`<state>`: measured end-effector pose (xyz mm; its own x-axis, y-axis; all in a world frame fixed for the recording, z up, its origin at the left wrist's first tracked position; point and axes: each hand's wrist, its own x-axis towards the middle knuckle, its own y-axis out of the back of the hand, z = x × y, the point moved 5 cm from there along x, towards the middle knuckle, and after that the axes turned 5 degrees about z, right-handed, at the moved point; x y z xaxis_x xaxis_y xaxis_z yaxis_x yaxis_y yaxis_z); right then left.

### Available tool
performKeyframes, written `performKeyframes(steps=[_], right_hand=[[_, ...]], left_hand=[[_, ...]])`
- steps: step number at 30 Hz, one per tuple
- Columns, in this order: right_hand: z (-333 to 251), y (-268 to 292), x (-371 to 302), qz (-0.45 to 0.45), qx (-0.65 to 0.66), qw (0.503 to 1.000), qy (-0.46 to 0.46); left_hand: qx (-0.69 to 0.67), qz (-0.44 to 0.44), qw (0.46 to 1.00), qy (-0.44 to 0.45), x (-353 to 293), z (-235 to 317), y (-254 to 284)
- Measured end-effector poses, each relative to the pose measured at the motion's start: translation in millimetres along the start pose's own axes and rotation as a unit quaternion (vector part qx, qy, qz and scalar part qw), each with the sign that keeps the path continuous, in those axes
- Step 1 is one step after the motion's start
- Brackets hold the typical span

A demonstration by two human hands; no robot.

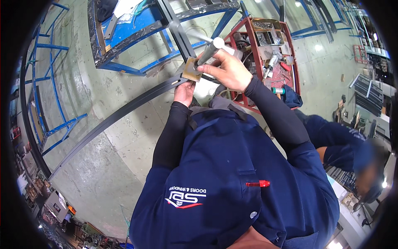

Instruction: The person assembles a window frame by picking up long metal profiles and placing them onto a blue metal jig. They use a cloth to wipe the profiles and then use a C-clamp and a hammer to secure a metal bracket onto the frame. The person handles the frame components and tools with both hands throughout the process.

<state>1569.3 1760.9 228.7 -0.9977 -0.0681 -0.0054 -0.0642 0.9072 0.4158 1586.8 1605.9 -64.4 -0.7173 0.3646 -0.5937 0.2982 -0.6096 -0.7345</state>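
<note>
My right hand (229, 69) is closed on the lower part of a grey cylindrical tool (210, 50) with a round, pale end. Its other end meets a tan rectangular block (191, 74), which lies over the corner of a dark metal frame (143, 92). A smeared pale rod shape crosses beside the tool's upper end; its kind is unclear. From below, my left hand (184, 93) grips the frame at that corner, just under the block, with its fingertips partly hidden. One long frame bar runs off to the left and another goes away from me.
A blue-topped workbench (124, 66) stands ahead to the left. To the right is a red tool cart (292, 62) with a power tool and loose parts. Blue racks (54, 89) line the left side. Another person (338, 137) bends close by on my right.
</note>
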Motion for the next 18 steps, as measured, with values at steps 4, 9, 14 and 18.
performKeyframes(steps=[4, 9, 14, 18], right_hand=[[-3, 0, 0, 0.0, -0.03, 0.999, 0.041], [-2, -1, 0, 0.011, -0.066, 0.995, 0.074], [-7, -4, 2, -0.016, -0.023, 0.998, 0.05], [-4, 4, -1, 0.01, -0.051, 0.994, 0.096]], left_hand=[[0.008, 0.0, 1.0, -0.008, 2, -1, 2], [0.034, 0.007, 0.999, -0.011, 2, 0, 2], [0.077, 0.042, 0.995, 0.045, 1, -5, 17], [0.575, 0.031, 0.81, -0.112, -96, 40, -47]])
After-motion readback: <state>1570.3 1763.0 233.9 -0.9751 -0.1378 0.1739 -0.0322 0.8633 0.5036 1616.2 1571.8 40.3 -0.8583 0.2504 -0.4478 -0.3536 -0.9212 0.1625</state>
